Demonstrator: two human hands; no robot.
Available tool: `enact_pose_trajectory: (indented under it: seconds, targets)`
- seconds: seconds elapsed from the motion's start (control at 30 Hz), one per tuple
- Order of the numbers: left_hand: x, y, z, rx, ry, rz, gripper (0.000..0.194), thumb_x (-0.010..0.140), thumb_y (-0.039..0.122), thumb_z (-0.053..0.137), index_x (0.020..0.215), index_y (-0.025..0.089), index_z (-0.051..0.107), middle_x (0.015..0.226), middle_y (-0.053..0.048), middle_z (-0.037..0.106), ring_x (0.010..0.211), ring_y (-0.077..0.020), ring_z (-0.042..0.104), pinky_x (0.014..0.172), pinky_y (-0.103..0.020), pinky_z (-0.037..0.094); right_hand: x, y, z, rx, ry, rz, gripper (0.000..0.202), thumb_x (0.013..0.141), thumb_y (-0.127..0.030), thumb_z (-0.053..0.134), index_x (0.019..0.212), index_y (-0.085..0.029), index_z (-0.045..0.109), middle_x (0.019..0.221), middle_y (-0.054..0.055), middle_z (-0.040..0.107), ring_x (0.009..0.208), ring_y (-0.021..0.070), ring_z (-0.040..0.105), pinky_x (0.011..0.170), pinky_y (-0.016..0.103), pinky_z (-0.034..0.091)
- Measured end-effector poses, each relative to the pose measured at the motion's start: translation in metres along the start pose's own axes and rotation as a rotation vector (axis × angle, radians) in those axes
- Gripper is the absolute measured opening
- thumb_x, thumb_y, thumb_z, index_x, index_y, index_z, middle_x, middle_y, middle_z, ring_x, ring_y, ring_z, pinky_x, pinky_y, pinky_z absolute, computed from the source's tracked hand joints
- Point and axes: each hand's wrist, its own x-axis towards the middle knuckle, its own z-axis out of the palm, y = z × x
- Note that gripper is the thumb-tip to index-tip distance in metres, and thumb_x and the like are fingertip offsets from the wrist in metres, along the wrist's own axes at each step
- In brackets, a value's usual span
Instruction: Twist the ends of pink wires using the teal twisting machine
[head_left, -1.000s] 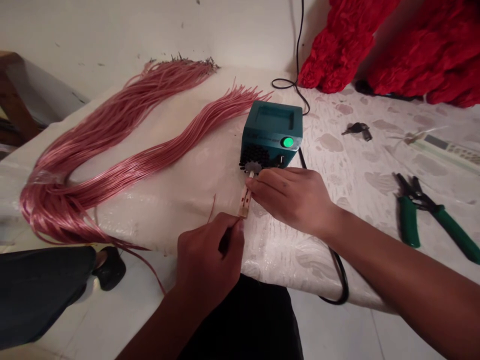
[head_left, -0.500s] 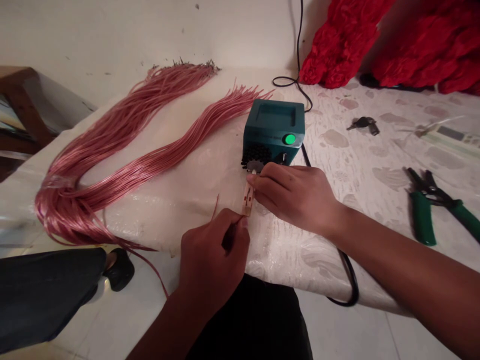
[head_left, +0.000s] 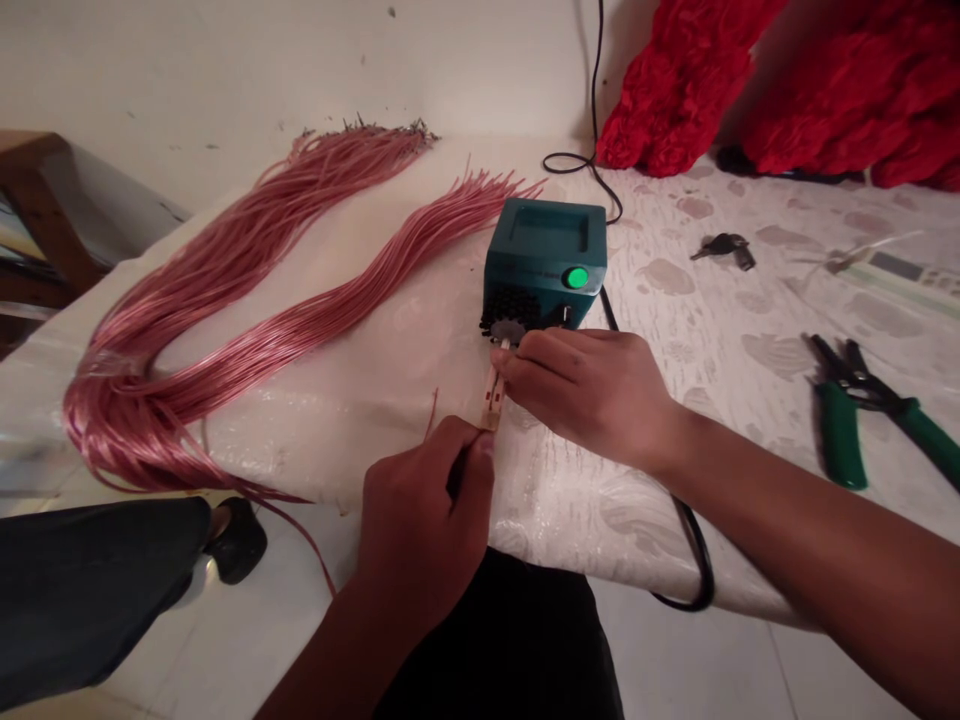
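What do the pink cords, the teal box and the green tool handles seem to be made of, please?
Pink cords: glossy, perhaps satin or plastic, given their bright streaked highlights.
Teal box: painted metal or plastic, I can't tell which; its colour is even and mostly matte.
Green tool handles: probably smooth plastic or rubber, unlike the dark, metal-looking tool head.

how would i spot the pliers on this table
On the patterned table cover, find the teal machine with the bright green button. Look right of it, past the right hand, for the pliers. Their two green handles set them apart from the small dark keys farther back.
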Motion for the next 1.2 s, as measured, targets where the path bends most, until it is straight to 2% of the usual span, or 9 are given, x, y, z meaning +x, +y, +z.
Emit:
enact_pose_trajectory:
  seconds: [0.2, 0.37, 0.43, 0.53, 0.63, 0.7, 0.8, 0.97, 1.2]
  targets:
    - [0.003, -0.004, -0.001, 0.02, -0.008, 0.029, 0.026, 0.095, 0.026, 0.05, 0.072, 0.019, 0.056, 0.05, 0.006, 0.047, 0.044, -0.0099, 0.041, 0.048, -0.025, 0.029, -0.001, -0.001, 0.002, 0.016, -0.025, 0.028, 0.022, 0.103, -0.016, 0.047, 0.096, -0.016, 0.067, 0.079, 0.0, 0.064, 0.065, 0.0123, 0.055, 0.052, 0.029, 0.034]
    - [0.003, -0.006, 0.0, 0.008, 0.001, 0.046, 0.025, 0.095, 0.026, 0.05, 0.073, 0.019, 0.058, 0.05, 0.007, 0.046, 0.042, -0.0097, 0.042, 0.048, -0.024, 0.031, -0.003, 0.007, -0.003, 0.188, -0.04, 0.048, 0.026, 0.094, -0.02, 0.05, 0.115, -0.014, 0.065, 0.088, 0.003, 0.065, 0.069, 0.0142, 0.06, 0.055, 0.027, 0.042]
    - [0.002, -0.006, 0.001, 0.002, 0.007, 0.051, 0.026, 0.095, 0.026, 0.05, 0.073, 0.019, 0.059, 0.049, 0.007, 0.046, 0.042, -0.0095, 0.042, 0.048, -0.024, 0.031, -0.005, 0.017, -0.008, 0.25, 0.026, 0.168, 0.033, 0.091, -0.025, 0.051, 0.119, -0.014, 0.063, 0.084, 0.002, 0.064, 0.063, 0.0137, 0.059, 0.054, 0.027, 0.044]
    - [0.002, -0.007, 0.001, 0.002, 0.012, 0.048, 0.027, 0.095, 0.027, 0.05, 0.071, 0.019, 0.06, 0.049, 0.007, 0.046, 0.042, -0.0095, 0.043, 0.048, -0.024, 0.031, -0.007, 0.036, -0.011, 0.221, 0.172, 0.501, 0.029, 0.094, -0.031, 0.053, 0.117, -0.016, 0.065, 0.072, -0.001, 0.061, 0.056, 0.0129, 0.056, 0.056, 0.026, 0.045]
    - [0.002, -0.006, 0.001, 0.0, 0.017, 0.035, 0.029, 0.095, 0.029, 0.05, 0.07, 0.019, 0.061, 0.048, 0.007, 0.045, 0.042, -0.0097, 0.042, 0.047, -0.023, 0.031, -0.009, 0.049, -0.003, 0.23, 0.149, 0.671, 0.026, 0.096, -0.037, 0.057, 0.112, -0.019, 0.067, 0.065, -0.002, 0.059, 0.055, 0.0143, 0.055, 0.056, 0.027, 0.043]
    - [0.002, -0.005, 0.0, -0.004, 0.021, 0.027, 0.029, 0.095, 0.028, 0.051, 0.07, 0.018, 0.061, 0.048, 0.007, 0.045, 0.042, -0.0096, 0.041, 0.048, -0.023, 0.031, -0.011, 0.051, 0.005, 0.274, 0.128, 0.692, 0.026, 0.096, -0.039, 0.059, 0.11, -0.02, 0.067, 0.062, -0.003, 0.057, 0.053, 0.0146, 0.054, 0.054, 0.026, 0.04]
    - [0.002, -0.004, -0.001, -0.024, 0.025, 0.04, 0.028, 0.094, 0.027, 0.052, 0.07, 0.018, 0.063, 0.048, 0.007, 0.045, 0.043, -0.0091, 0.042, 0.048, -0.023, 0.032, -0.013, 0.049, 0.013, 0.317, 0.171, 0.713, 0.024, 0.096, -0.04, 0.061, 0.109, -0.021, 0.067, 0.059, -0.004, 0.053, 0.052, 0.0141, 0.051, 0.052, 0.026, 0.039]
    - [0.002, -0.006, -0.003, -0.05, 0.014, 0.058, 0.025, 0.094, 0.024, 0.054, 0.072, 0.017, 0.064, 0.051, 0.006, 0.05, 0.045, -0.0091, 0.044, 0.05, -0.023, 0.034, -0.013, 0.048, 0.013, 0.336, 0.195, 0.737, 0.02, 0.094, -0.035, 0.064, 0.107, -0.02, 0.067, 0.059, -0.006, 0.049, 0.052, 0.013, 0.05, 0.053, 0.025, 0.04]
    - [-0.005, -0.009, -0.012, -0.074, -0.034, 0.063, 0.023, 0.094, 0.021, 0.054, 0.074, 0.017, 0.064, 0.053, 0.006, 0.051, 0.047, -0.008, 0.046, 0.051, -0.022, 0.036, -0.013, 0.048, 0.013, 0.354, 0.203, 0.761, 0.018, 0.091, -0.03, 0.065, 0.106, -0.02, 0.068, 0.06, -0.005, 0.051, 0.053, 0.0132, 0.05, 0.054, 0.026, 0.04]
